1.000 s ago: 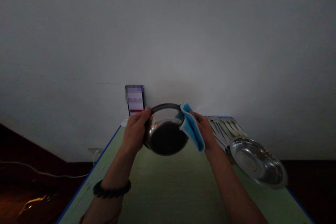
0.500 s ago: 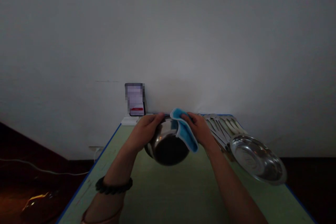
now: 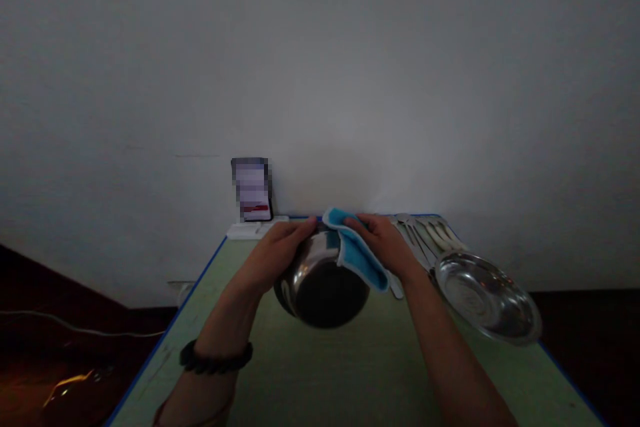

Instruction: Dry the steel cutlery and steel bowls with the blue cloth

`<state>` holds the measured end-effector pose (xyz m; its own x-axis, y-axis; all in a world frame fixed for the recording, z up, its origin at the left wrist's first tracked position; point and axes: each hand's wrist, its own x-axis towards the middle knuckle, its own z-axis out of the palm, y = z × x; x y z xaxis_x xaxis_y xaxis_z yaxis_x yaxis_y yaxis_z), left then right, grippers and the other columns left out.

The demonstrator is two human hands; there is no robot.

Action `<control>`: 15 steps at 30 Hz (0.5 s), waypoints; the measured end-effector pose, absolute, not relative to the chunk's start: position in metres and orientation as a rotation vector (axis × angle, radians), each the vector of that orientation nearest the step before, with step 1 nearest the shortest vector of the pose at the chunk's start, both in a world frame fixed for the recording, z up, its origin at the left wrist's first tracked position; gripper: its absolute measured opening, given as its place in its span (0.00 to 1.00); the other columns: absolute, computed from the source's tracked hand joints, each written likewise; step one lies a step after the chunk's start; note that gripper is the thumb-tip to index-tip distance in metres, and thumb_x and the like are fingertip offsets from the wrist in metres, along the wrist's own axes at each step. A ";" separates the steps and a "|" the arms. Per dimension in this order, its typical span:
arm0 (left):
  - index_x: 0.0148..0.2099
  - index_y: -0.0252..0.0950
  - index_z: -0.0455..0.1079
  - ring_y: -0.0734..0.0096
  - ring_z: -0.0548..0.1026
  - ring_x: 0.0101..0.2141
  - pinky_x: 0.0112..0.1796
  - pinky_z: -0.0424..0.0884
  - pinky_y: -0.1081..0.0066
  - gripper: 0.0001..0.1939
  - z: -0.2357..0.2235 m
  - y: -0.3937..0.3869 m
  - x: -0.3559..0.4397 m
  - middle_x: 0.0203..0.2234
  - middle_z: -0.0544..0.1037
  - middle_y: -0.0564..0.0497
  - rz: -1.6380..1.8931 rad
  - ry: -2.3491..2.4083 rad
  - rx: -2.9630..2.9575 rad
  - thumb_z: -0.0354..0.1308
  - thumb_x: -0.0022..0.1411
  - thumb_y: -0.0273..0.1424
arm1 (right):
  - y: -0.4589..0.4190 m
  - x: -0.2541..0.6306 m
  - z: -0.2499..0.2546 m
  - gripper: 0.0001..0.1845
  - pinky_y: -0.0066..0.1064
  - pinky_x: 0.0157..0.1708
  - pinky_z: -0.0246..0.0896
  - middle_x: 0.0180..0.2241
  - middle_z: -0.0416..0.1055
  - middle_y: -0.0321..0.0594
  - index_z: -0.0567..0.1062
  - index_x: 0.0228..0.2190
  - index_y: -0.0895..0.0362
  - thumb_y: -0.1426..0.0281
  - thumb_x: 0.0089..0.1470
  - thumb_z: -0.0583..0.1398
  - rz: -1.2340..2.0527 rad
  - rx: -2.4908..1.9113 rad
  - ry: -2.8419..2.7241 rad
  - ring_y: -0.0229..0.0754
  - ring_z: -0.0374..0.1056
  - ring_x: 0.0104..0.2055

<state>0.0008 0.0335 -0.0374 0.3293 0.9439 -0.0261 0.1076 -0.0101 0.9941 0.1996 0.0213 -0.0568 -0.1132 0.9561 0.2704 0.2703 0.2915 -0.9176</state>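
Note:
A shiny steel pot [image 3: 327,293] is tilted on its side above the green table, its dark base facing me. My left hand [image 3: 280,250] grips the pot's left side, thumb along the upper edge. In my right hand [image 3: 383,240] is a blue cloth with a white border [image 3: 363,257], pinched between thumb and fingers. The cloth lies against the pot's right side and hangs down past it. The pot's opening faces away and is hidden, and so are most of my left fingers.
A steel basin [image 3: 487,297] sits at the table's right edge. Behind it lie several spoons and other utensils [image 3: 425,233] in a row. A phone [image 3: 253,190] leans on the wall at the back left, by a white flat object [image 3: 245,230]. The green table [image 3: 320,380] has blue edging.
The pot's base has tipped slightly lower and toward me. The cloth's hanging end has shifted a little to the right along with my right hand. The view has moved slightly.

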 end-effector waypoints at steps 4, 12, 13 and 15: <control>0.21 0.33 0.70 0.78 0.62 0.15 0.17 0.56 0.76 0.18 -0.042 0.042 0.009 0.12 0.68 0.55 1.396 1.177 1.040 0.61 0.46 0.45 | 0.038 0.178 -0.084 0.19 0.26 0.21 0.53 0.20 0.68 0.34 0.74 0.28 0.57 0.53 0.48 0.56 1.017 -1.050 -1.034 0.36 0.61 0.22; 0.25 0.32 0.73 0.70 0.71 0.20 0.23 0.65 0.73 0.14 -0.038 0.041 0.006 0.17 0.74 0.51 1.061 1.041 0.969 0.61 0.45 0.40 | 0.029 0.204 -0.072 0.14 0.27 0.24 0.56 0.22 0.70 0.34 0.74 0.25 0.56 0.58 0.46 0.59 1.079 -1.031 -1.143 0.37 0.63 0.24; 0.25 0.31 0.74 0.69 0.71 0.21 0.23 0.65 0.72 0.15 -0.037 0.038 0.005 0.18 0.75 0.49 0.950 1.027 1.102 0.61 0.46 0.41 | 0.025 0.207 -0.067 0.14 0.26 0.24 0.56 0.22 0.70 0.34 0.74 0.24 0.57 0.58 0.46 0.59 1.089 -1.046 -1.258 0.36 0.63 0.24; 0.25 0.31 0.74 0.70 0.71 0.21 0.23 0.64 0.73 0.18 -0.035 0.034 0.002 0.19 0.76 0.48 0.888 1.039 1.326 0.60 0.47 0.44 | 0.021 0.206 -0.063 0.17 0.25 0.23 0.54 0.22 0.69 0.33 0.74 0.24 0.58 0.56 0.47 0.58 1.095 -1.067 -1.425 0.35 0.61 0.23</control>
<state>0.0024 0.0344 -0.0355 0.3161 0.9450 -0.0843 0.0633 0.0676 0.9957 0.2058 0.0211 -0.0625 -0.1063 0.9757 0.1917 0.0655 0.1992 -0.9778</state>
